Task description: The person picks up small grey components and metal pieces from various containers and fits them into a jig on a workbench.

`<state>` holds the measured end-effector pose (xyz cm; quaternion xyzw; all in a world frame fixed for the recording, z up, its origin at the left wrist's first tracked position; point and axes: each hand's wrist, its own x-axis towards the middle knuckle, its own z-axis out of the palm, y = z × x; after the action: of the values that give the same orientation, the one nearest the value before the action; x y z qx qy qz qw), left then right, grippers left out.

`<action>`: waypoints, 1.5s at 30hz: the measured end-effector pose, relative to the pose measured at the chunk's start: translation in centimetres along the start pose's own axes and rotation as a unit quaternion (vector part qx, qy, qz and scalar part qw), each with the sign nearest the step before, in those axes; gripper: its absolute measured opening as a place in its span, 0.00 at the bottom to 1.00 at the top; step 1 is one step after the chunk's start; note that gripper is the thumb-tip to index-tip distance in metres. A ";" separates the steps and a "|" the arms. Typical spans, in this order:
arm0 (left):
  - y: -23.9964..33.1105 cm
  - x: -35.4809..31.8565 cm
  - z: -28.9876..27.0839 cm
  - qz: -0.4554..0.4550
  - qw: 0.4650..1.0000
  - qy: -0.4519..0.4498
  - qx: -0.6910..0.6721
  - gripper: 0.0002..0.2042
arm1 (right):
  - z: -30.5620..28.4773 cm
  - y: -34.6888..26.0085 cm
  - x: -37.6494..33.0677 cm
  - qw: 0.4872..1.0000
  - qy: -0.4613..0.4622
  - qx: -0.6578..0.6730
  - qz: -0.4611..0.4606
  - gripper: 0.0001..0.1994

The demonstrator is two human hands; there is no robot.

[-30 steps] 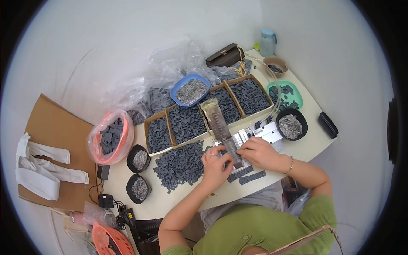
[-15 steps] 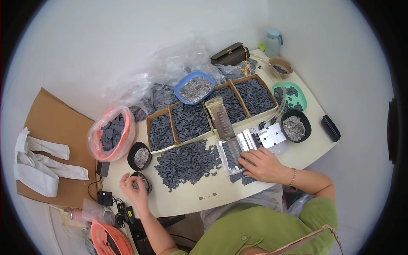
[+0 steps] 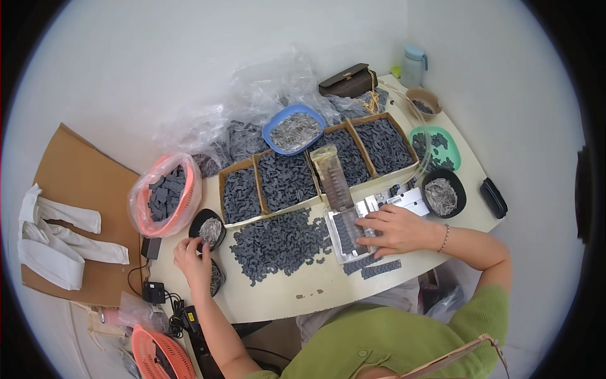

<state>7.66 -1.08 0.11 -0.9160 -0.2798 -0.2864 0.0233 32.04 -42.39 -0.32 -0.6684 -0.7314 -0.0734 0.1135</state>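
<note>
My left hand is at the near rim of a black bowl of thin metal pins, fingers bent and thumb apart from them. I see nothing held in it. A second black bowl is partly hidden behind that hand. My right hand lies with spread fingers on a white fixture with a clear cover and rows of small dark grey pieces. A clear ribbed chute leads up from it. Two strips of joined grey pieces lie at its near side.
Loose grey pieces are heaped left of the fixture. Behind stands a divided cardboard box full of them, with a blue basin of pins on top. A black bowl and a green tray stand right; a coral basket stands left.
My left hand has moved from over the nearer black bowl up to the farther one. My right fingers have shifted slightly on the fixture, and more of the grey strips shows.
</note>
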 end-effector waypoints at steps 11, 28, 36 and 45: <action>-1.2 6.4 4.3 -0.026 0.966 -0.253 -0.039 0.04 | -2.3 9.5 9.1 0.965 0.163 0.125 0.161 0.06; -1.6 5.4 2.8 -0.040 0.986 -0.161 0.021 0.04 | 2.7 17.3 23.0 0.963 -0.102 0.007 0.250 0.05; 16.0 -0.2 2.5 0.135 0.862 -0.211 -0.440 0.05 | 5.3 18.5 21.3 0.976 0.058 -0.022 0.211 0.04; 24.3 -4.5 4.8 0.265 0.885 -0.130 -0.359 0.07 | 2.6 16.6 18.1 0.928 0.130 -0.017 0.350 0.03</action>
<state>19.84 -22.78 -3.48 -0.9308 0.0951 -0.2286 -0.2688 46.88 -22.78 1.24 -0.8682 -0.4285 -0.1276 0.2152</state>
